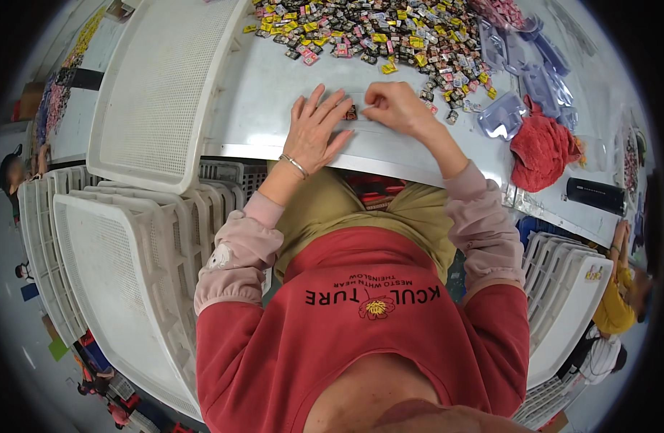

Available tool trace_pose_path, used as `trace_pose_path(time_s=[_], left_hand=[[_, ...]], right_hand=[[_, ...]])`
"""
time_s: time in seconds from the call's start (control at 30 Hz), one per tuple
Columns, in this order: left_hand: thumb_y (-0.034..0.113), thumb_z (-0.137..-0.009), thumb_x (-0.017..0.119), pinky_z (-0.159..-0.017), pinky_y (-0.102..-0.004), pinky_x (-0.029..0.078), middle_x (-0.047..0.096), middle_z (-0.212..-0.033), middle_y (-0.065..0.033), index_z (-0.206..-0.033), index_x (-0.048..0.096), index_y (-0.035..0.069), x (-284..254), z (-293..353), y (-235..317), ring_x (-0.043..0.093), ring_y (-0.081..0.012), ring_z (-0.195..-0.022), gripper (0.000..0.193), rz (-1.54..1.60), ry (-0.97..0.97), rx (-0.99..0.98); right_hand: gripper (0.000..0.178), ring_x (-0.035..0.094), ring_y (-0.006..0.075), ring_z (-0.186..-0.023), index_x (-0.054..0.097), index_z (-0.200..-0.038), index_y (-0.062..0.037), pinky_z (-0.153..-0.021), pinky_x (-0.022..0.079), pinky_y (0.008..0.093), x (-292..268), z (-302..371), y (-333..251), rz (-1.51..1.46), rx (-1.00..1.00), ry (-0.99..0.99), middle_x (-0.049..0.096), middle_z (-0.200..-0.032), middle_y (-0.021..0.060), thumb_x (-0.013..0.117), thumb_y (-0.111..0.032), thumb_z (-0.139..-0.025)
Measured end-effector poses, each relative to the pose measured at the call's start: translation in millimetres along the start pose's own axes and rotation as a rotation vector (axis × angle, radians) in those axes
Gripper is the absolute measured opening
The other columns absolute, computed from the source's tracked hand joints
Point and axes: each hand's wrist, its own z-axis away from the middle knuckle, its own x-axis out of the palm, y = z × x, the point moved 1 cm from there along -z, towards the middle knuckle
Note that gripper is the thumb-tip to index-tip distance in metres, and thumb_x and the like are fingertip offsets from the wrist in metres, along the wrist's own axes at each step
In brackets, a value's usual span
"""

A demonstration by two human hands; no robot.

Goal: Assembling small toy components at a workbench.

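Observation:
My left hand [316, 130] lies over the metal tabletop [259, 108] with its fingers spread and a bangle at the wrist. Beside its fingertips, between my two hands, is a small dark wrapped packet [351, 112]. Just right of that packet, my right hand [398, 108] is curled, thumb and fingertips drawn together; whatever is between them cannot be made out. Beyond both hands spreads a big loose heap of small packets [375, 36] in black, yellow and pink, its right edge reaching close to my right hand.
A white mesh tray [162, 86] stands at the left, above stacked white trays [108, 252]. To the right are clear plastic trays [504, 115], a red cloth [541, 151] and a black box [595, 193]. More stacked trays [563, 296] stand lower right. Other people work at both sides.

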Motion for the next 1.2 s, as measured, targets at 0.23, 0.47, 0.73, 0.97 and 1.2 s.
trace_pose_path(time_s=[0.23,0.47,0.73,0.97,1.2], left_hand=[[0.031,-0.091,0.056,-0.110,-0.0571,0.020,0.042,-0.146,-0.0031,-0.138,0.047,0.015,2,2,-1,0.029,-0.0312,-0.139,0.050,-0.173,-0.191,0.034],[0.025,-0.090,0.058,-0.111,-0.0542,0.021,0.046,-0.143,-0.0050,-0.133,0.053,0.013,0,2,1,0.033,-0.0297,-0.138,0.045,-0.087,-0.104,0.019],[0.020,-0.085,0.061,-0.108,-0.0506,0.028,0.054,-0.132,-0.0048,-0.120,0.061,0.010,1,4,0,0.041,-0.0308,-0.130,0.036,-0.051,-0.060,0.056],[0.016,-0.082,0.063,-0.104,-0.0493,0.032,0.059,-0.121,-0.0042,-0.114,0.064,0.010,3,2,0,0.047,-0.0300,-0.122,0.032,-0.046,0.010,0.071],[0.011,-0.080,0.064,-0.093,-0.0425,0.036,0.064,-0.116,-0.0014,-0.109,0.066,0.010,-6,3,4,0.052,-0.0267,-0.111,0.030,-0.051,0.049,0.077]], right_hand=[[0.019,0.063,0.0168,-0.071,0.069,-0.101,0.0002,-0.064,0.050,0.0285,-4,13,18,-0.425,0.302,0.078,0.066,-0.084,0.0110,0.064,-0.002,-0.082],[0.017,0.065,0.0196,-0.074,0.069,-0.099,0.0004,-0.066,0.050,0.0290,-2,27,8,-0.034,-0.039,0.154,0.066,-0.086,0.0102,0.066,-0.004,-0.083],[0.014,0.063,0.0348,-0.081,0.070,-0.093,-0.0069,-0.071,0.050,0.0441,18,18,-4,0.153,-0.085,0.157,0.065,-0.089,0.0133,0.064,-0.009,-0.081],[0.010,0.063,0.0321,-0.074,0.069,-0.088,-0.0033,-0.065,0.049,0.0373,26,8,-3,0.118,-0.049,0.223,0.066,-0.083,0.0143,0.065,-0.007,-0.080],[0.013,0.064,0.0264,-0.074,0.071,-0.093,-0.0055,-0.065,0.050,0.0338,10,27,5,-0.107,0.001,0.154,0.065,-0.084,0.0103,0.067,-0.008,-0.080]])
